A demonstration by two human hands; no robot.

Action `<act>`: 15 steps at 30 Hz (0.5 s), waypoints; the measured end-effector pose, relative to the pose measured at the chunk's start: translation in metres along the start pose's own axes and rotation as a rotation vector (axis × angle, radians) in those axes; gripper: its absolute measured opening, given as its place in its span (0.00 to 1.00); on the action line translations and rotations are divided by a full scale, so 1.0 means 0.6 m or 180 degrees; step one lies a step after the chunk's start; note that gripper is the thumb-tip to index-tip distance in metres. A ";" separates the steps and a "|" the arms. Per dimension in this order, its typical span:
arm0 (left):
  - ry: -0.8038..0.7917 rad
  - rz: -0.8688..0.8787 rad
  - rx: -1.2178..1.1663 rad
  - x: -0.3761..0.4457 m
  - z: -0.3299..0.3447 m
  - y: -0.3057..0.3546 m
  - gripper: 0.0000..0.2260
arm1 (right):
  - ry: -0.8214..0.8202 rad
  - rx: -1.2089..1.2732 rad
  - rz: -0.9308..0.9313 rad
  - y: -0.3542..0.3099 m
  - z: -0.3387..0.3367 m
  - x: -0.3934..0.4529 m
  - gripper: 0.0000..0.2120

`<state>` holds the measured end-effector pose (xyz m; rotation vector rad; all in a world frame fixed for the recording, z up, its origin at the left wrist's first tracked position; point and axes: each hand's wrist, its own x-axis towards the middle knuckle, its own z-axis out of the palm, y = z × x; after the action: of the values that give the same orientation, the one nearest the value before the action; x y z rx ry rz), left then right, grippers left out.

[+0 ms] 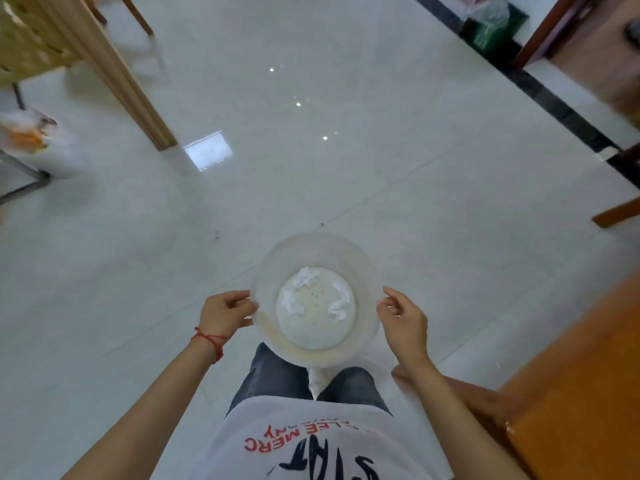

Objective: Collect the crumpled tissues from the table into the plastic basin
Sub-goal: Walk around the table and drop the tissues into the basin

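Standing over glossy pale-grey floor tiles, wearing a white printed T-shirt and dark grey jeans. Gripping a round translucent plastic basin between both hands, out in front at waist height and clear of the floor. Pinching the basin's left rim with the left hand, thumb on top and fingers curled beneath, a thin red string bracelet circling that wrist. Clasping the right rim with the right hand, fingers bent against the wall. Holding the hands well apart, one on each side of the basin. Carrying three white crumpled tissues inside on the basin's flat bottom: one at the far edge, one at the left, one at the right, each lying apart from the others. Passing just beside an orange-brown wooden worktop at the lower right. Showing a light wooden furniture leg further off at the upper left, and a green plastic crate, blurred, at the upper right by a dark floor border strip.
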<state>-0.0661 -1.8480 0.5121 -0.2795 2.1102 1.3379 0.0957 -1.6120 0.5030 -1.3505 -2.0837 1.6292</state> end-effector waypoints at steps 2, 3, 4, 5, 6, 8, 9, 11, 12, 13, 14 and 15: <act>-0.0139 0.0061 0.0111 0.039 0.008 0.035 0.14 | 0.0160 0.0070 0.0068 -0.009 0.007 0.021 0.13; -0.0212 0.0099 0.0186 0.059 0.014 0.053 0.14 | 0.0243 0.0096 0.0095 -0.014 0.010 0.031 0.13; -0.0298 0.0136 0.0268 0.078 0.019 0.072 0.14 | 0.0340 0.0141 0.0138 -0.018 0.014 0.040 0.13; -0.0393 0.0172 0.0357 0.098 0.025 0.093 0.14 | 0.0454 0.0188 0.0191 -0.024 0.017 0.048 0.13; -0.0486 0.0207 0.0446 0.118 0.032 0.114 0.14 | 0.0578 0.0217 0.0229 -0.029 0.021 0.057 0.13; -0.0671 0.0288 0.0631 0.158 0.047 0.156 0.14 | 0.0815 0.0268 0.0307 -0.040 0.027 0.074 0.14; -0.0767 0.0330 0.0720 0.176 0.057 0.177 0.14 | 0.0925 0.0316 0.0367 -0.045 0.029 0.083 0.14; -0.0949 0.0387 0.0850 0.209 0.079 0.215 0.14 | 0.1118 0.0372 0.0479 -0.053 0.030 0.099 0.14; -0.1047 0.0405 0.0900 0.223 0.092 0.232 0.14 | 0.1220 0.0379 0.0522 -0.056 0.029 0.105 0.14; -0.1160 0.0425 0.0947 0.236 0.106 0.249 0.14 | 0.1333 0.0387 0.0560 -0.058 0.027 0.112 0.14; -0.1282 0.0442 0.0988 0.248 0.121 0.265 0.13 | 0.1446 0.0402 0.0596 -0.061 0.023 0.119 0.14; -0.1399 0.0458 0.1024 0.259 0.138 0.280 0.13 | 0.1554 0.0428 0.0637 -0.063 0.018 0.125 0.14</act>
<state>-0.2372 -1.6749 0.5193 0.2816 1.9475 0.9997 0.0253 -1.5645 0.5023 -1.7402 -1.5747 1.3005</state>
